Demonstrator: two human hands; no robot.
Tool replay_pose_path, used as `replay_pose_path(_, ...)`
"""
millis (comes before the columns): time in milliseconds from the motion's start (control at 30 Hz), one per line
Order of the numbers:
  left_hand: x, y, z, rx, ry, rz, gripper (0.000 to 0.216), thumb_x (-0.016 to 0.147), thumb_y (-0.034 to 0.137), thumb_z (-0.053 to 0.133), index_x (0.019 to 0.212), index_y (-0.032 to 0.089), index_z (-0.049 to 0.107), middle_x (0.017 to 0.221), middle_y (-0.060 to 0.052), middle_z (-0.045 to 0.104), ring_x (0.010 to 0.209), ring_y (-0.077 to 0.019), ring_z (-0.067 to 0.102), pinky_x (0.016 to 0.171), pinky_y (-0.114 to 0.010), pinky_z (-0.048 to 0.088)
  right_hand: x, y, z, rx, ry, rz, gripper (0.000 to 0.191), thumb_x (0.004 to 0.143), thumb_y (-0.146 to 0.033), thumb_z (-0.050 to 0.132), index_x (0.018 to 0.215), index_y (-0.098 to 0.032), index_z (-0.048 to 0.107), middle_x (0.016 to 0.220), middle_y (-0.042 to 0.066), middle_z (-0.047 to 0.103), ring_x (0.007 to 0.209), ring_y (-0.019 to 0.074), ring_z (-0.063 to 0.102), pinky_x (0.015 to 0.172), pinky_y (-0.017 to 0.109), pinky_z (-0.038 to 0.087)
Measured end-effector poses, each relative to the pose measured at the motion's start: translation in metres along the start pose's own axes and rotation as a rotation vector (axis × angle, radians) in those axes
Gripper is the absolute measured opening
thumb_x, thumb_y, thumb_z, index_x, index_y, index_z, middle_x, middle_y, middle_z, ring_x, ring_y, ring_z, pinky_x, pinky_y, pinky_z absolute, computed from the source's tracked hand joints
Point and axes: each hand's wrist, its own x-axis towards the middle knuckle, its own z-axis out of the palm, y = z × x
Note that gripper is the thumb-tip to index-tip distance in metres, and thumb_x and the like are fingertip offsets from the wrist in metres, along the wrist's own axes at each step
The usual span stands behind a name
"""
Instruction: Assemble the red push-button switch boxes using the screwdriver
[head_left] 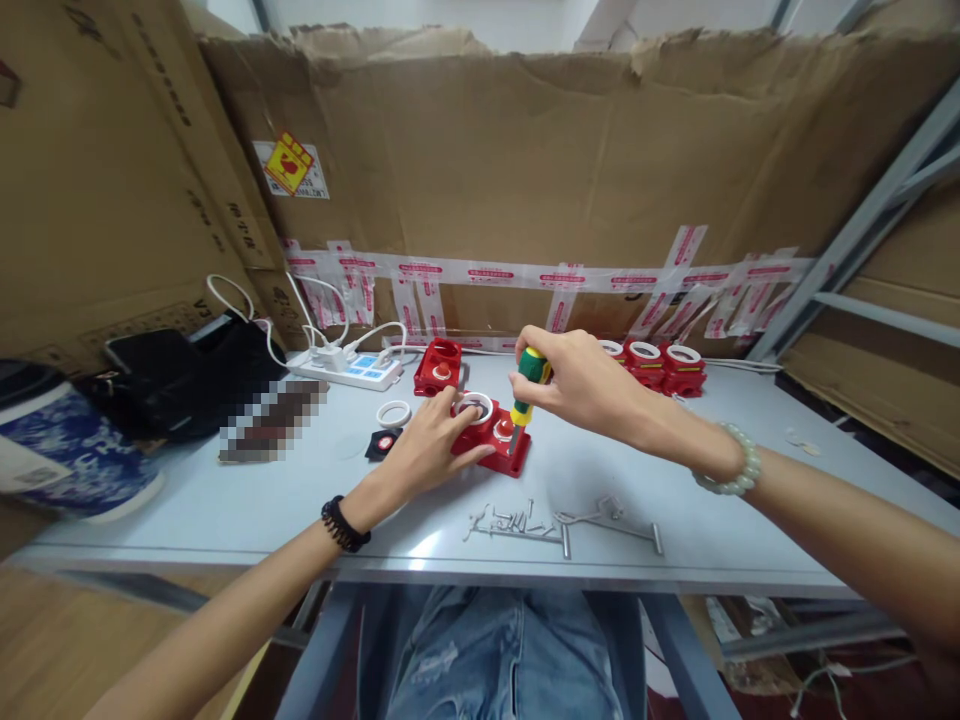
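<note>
My right hand (551, 370) is closed around the green and yellow handle of a screwdriver (533, 372). Its shaft points down at the right part of a red plastic housing (517, 456) on the table. My left hand (427, 440) presses on that housing from the left, fingers spread over it near a white ring (474, 406) seated on top. Whether the tip sits in a screw is too small to tell. Left of this hand lie a loose white ring (394, 413) and a black square piece (380, 446). Another red housing (438, 368) stands behind.
Several red housings with white rings (684, 355) stand at the back right. Screws (517, 522) and metal rods (622, 524) lie near the front edge. A power strip (360, 368), a black bag (195, 380) and a blue-patterned cup (67, 450) are on the left.
</note>
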Motion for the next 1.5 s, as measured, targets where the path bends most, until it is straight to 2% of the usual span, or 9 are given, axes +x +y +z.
replay_pose_path(200,-0.002,0.006,-0.004,0.015,-0.016,-0.026,0.033,0.086,0.046,0.050,0.098,0.016,0.055,0.092,-0.007,0.042,0.077,-0.0191,0.049,0.069,-0.038,0.048,0.000,0.002,-0.001,-0.027,-0.016,0.055,0.011,0.078,-0.029,0.050,0.082,-0.019,0.053,0.059,-0.001,0.055,0.051,0.0098,0.039,0.051,0.023,0.027)
replay_pose_path(500,-0.006,0.015,-0.008,0.046,-0.036,-0.061,0.024,0.090,0.037,0.046,0.097,0.016,0.055,0.092,-0.007,0.042,0.076,-0.0184,0.050,0.068,-0.036,0.049,-0.005,0.002,-0.008,-0.170,-0.078,0.094,0.011,0.077,-0.029,0.049,0.079,-0.019,0.053,0.060,0.000,0.061,0.049,0.0109,0.043,0.048,0.025,0.025)
replay_pose_path(667,-0.006,0.017,-0.006,0.065,-0.023,-0.053,0.023,0.089,0.037,0.047,0.096,0.017,0.055,0.091,-0.006,0.042,0.074,-0.0173,0.050,0.067,-0.034,0.048,0.000,-0.001,-0.005,-0.438,-0.072,0.095,0.027,0.081,-0.041,0.049,0.077,-0.016,0.059,0.063,0.008,0.063,0.053,0.0160,0.052,0.047,0.028,0.021)
replay_pose_path(833,-0.005,0.017,-0.007,0.061,-0.017,-0.042,0.024,0.089,0.038,0.046,0.095,0.016,0.056,0.092,-0.007,0.042,0.075,-0.0187,0.049,0.068,-0.035,0.046,0.003,-0.012,-0.006,-0.512,-0.081,0.112,0.041,0.085,-0.048,0.045,0.070,-0.015,0.062,0.063,0.013,0.064,0.060,0.0211,0.059,0.048,0.029,0.026)
replay_pose_path(1133,-0.002,0.019,-0.010,0.100,-0.028,-0.016,0.020,0.088,0.035,0.048,0.093,0.017,0.055,0.090,-0.007,0.043,0.073,-0.0184,0.048,0.067,-0.034,0.045,0.002,-0.016,-0.017,-0.538,-0.114,0.177,0.032,0.079,-0.042,0.054,0.066,-0.015,0.065,0.059,0.013,0.063,0.057,0.0217,0.058,0.046,0.029,0.030)
replay_pose_path(1300,-0.003,0.017,-0.012,0.075,-0.050,-0.031,0.021,0.089,0.035,0.047,0.093,0.016,0.056,0.091,-0.008,0.044,0.073,-0.0188,0.047,0.067,-0.034,0.044,0.013,-0.023,-0.010,-0.458,-0.120,0.124,0.024,0.080,-0.032,0.053,0.070,-0.013,0.066,0.061,0.015,0.063,0.062,0.0257,0.061,0.048,0.030,0.032)
replay_pose_path(1367,0.002,0.015,-0.017,0.063,-0.036,-0.029,0.027,0.087,0.041,0.051,0.097,0.017,0.055,0.092,-0.008,0.046,0.079,-0.0210,0.048,0.073,-0.038,0.044,0.015,-0.022,-0.009,-0.424,-0.155,0.096,0.021,0.079,-0.029,0.055,0.074,-0.013,0.067,0.063,0.015,0.065,0.063,0.0258,0.062,0.050,0.031,0.033)
replay_pose_path(1433,0.013,0.014,-0.023,0.004,-0.032,0.011,0.042,0.081,0.051,0.055,0.108,0.019,0.052,0.100,-0.010,0.048,0.091,-0.0249,0.048,0.082,-0.043,0.042,0.016,-0.021,-0.009,-0.404,-0.181,0.077,0.022,0.079,-0.030,0.054,0.079,-0.013,0.068,0.066,0.016,0.066,0.065,0.0257,0.062,0.051,0.031,0.034)
replay_pose_path(1500,0.029,0.013,-0.027,-0.151,-0.078,0.112,0.059,0.077,0.056,0.059,0.121,0.021,0.044,0.113,-0.011,0.048,0.103,-0.0266,0.046,0.092,-0.046,0.039,0.015,-0.021,-0.008,-0.408,-0.180,0.073,0.026,0.081,-0.033,0.052,0.082,-0.013,0.068,0.068,0.017,0.066,0.067,0.0258,0.062,0.052,0.031,0.034)
